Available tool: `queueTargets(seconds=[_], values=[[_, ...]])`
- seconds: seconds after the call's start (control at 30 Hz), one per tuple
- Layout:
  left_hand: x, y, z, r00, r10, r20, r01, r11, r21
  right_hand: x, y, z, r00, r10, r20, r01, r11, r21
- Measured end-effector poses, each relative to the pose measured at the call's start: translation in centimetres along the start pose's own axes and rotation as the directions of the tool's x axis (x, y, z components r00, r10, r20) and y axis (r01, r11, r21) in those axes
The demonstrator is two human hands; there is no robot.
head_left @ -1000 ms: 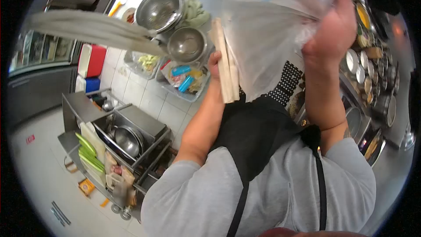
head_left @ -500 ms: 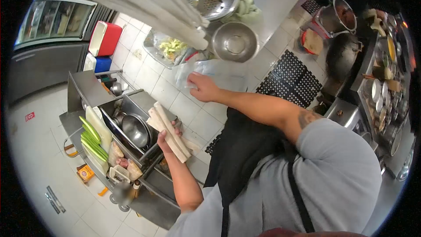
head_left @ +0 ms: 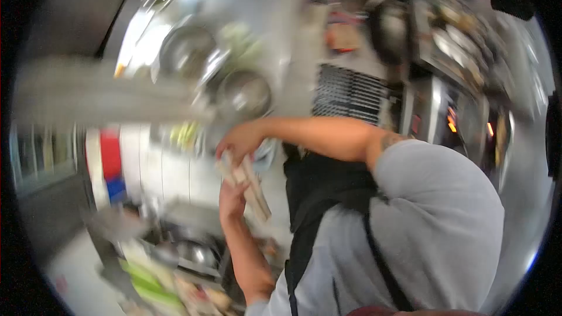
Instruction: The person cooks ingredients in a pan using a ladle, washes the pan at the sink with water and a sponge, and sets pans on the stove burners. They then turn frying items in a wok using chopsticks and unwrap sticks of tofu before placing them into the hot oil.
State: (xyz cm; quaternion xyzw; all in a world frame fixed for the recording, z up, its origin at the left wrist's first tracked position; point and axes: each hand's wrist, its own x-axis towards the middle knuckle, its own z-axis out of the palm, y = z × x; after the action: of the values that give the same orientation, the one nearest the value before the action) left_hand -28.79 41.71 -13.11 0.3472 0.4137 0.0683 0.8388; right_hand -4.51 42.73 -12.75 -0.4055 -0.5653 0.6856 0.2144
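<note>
Several long pale sticks (head_left: 256, 196), their kind not clear, slant downward in front of my black apron (head_left: 328, 190). My left hand (head_left: 234, 200) is closed around them near the middle. At their upper end, my right hand (head_left: 243, 142) curls with its fingers on the sticks, though motion smears the fingertips. A metal bowl (head_left: 244, 95) stands on the counter just above my right hand. To the left of that hand, pale yellow-green cut pieces (head_left: 185, 136) show in blur.
A colander (head_left: 187, 50) rests on the steel counter (head_left: 257, 0), beside pale green vegetables (head_left: 240, 41). At lower left, a metal cart holds bowls (head_left: 196, 251) and long green vegetables (head_left: 146, 284). A black perforated mat (head_left: 348, 93) covers part of the floor. Lit burners (head_left: 452, 120) are at right.
My right hand has come down from the clear plastic bag to the pale sticks. My left hand has lifted them toward it. The view has turned, with the counter shifting left and blurring.
</note>
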Motion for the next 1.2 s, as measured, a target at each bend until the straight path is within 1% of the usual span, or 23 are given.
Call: queueTargets(seconds=[0.03, 0.07, 0.1, 0.17, 0.23, 0.27, 0.37, 0.4, 0.5, 0.53, 0.57, 0.6, 0.63, 0.67, 0.7, 0.73, 0.77, 0.83, 0.9, 0.93, 1.0, 1.13, 1.2], values=[[0.6, 0.9, 1.8, 1.0, -0.009, 0.003, 0.008, 0.998, 0.061, -3.0, -0.1, -0.4, 0.996, -0.023, -0.083, 0.024, 1.0, 0.007], [1.2, 2.8, 4.5, 0.991, -0.028, 0.128, 0.014, 0.994, 0.113, -6.3, -1.3, -0.6, 0.985, -0.023, -0.174, 0.019, 0.999, -0.028], [2.3, 3.9, 6.3, 0.979, -0.132, 0.153, 0.093, 0.967, 0.238, -10.0, -2.9, -0.8, 0.965, -0.024, -0.259, 0.008, 0.998, -0.064], [5.3, 5.7, 11.8, 0.924, -0.193, 0.33, 0.052, 0.919, 0.392, -18.2, -7.0, -0.5, 0.928, -0.011, -0.373, -0.032, 0.993, -0.109], [7.5, 6.9, 17.5, 0.843, -0.289, 0.454, 0.008, 0.851, 0.525, -23.9, -6.5, -0.4, 0.857, 0.042, -0.514, -0.07, 0.997, -0.036], [8.9, 7.5, 21.1, 0.795, -0.288, 0.534, -0.057, 0.841, 0.538, -26.5, -6.3, -0.8, 0.829, 0.06, -0.555, -0.073, 0.997, -0.001], [11.2, 8.4, 31.3, 0.627, -0.527, 0.573, -0.055, 0.704, 0.708, -36.0, -5.8, 1.5, 0.581, 0.174, -0.795, -0.086, 0.985, 0.152], [10.9, 8.3, 35.0, 0.59, -0.538, 0.602, -0.092, 0.696, 0.712, -38.8, -4.9, 2.6, 0.469, 0.12, -0.875, -0.015, 0.992, 0.128], [14.5, 7.4, 44.2, 0.349, -0.676, 0.65, -0.058, 0.676, 0.735, -48.1, -4.1, 7.2, 0.131, 0.072, -0.989, 0.107, 0.99, 0.086], [15.6, 6.7, 47.8, 0.364, -0.622, 0.693, -0.092, 0.717, 0.691, -51.9, -4.4, 9.3, 0.026, 0.127, -0.992, 0.104, 0.986, 0.129], [16.7, 6.0, 51.3, 0.378, -0.566, 0.733, -0.125, 0.753, 0.646, -55.6, -4.6, 12.0, -0.152, 0.137, -0.979, 0.099, 0.987, 0.123], [19.1, 5.9, 54.7, 0.395, -0.533, 0.748, -0.232, 0.73, 0.643, -59.2, -4.2, 14.6, -0.31, 0.187, -0.932, 0.192, 0.973, 0.132], [19.9, 5.5, 57.8, 0.499, -0.462, 0.733, -0.251, 0.733, 0.633, -63.1, -4.0, 17.5, -0.472, 0.241, -0.848, 0.205, 0.966, 0.16], [21.2, 4.9, 60.4, 0.534, -0.439, 0.723, -0.258, 0.729, 0.634, -67.4, -2.3, 20.7, -0.623, 0.209, -0.753, 0.195, 0.975, 0.109], [22.3, 4.1, 62.8, 0.567, -0.413, 0.713, -0.264, 0.729, 0.632, -71.1, -3.4, 23.9, -0.742, 0.342, -0.576, 0.303, 0.938, 0.167], [22.6, 3.3, 64.9, 0.588, -0.413, 0.695, -0.251, 0.724, 0.642, -75.3, -2.8, 27.0, -0.853, 0.323, -0.41, 0.277, 0.946, 0.168], [22.9, 2.3, 66.8, 0.579, -0.433, 0.69, -0.264, 0.702, 0.662, -79.8, -1.8, 30.3, -0.91, 0.338, -0.24, 0.307, 0.939, 0.158], [23.1, -0.1, 69.8, 0.569, -0.469, 0.676, -0.283, 0.66, 0.696, -89.5, 1.2, 37.3, -0.927, 0.367, -0.081, 0.349, 0.921, 0.174], [23.2, -2.5, 71.8, 0.57, -0.498, 0.653, -0.269, 0.638, 0.721, -97.5, 3.9, 42.3, -0.878, 0.477, 0.043, 0.478, 0.87, 0.123], [23.2, -3.5, 72.5, 0.572, -0.503, 0.648, -0.281, 0.622, 0.731, -100.7, 4.9, 43.8, -0.84, 0.532, 0.105, 0.542, 0.824, 0.164], [24.2, -5.3, 73.1, 0.584, -0.519, 0.624, -0.294, 0.581, 0.759, -106.7, 8.4, 46.9, -0.796, 0.574, 0.192, 0.602, 0.782, 0.158], [24.7, -5.8, 72.7, 0.698, -0.492, 0.52, -0.241, 0.522, 0.818, -115.6, 16.0, 52.0, -0.663, 0.633, 0.4, 0.746, 0.604, 0.28], [25.8, -5.0, 71.9, 0.744, -0.472, 0.473, -0.189, 0.529, 0.827, -116.9, 15.8, 51.7, -0.575, 0.693, 0.434, 0.817, 0.51, 0.269]])
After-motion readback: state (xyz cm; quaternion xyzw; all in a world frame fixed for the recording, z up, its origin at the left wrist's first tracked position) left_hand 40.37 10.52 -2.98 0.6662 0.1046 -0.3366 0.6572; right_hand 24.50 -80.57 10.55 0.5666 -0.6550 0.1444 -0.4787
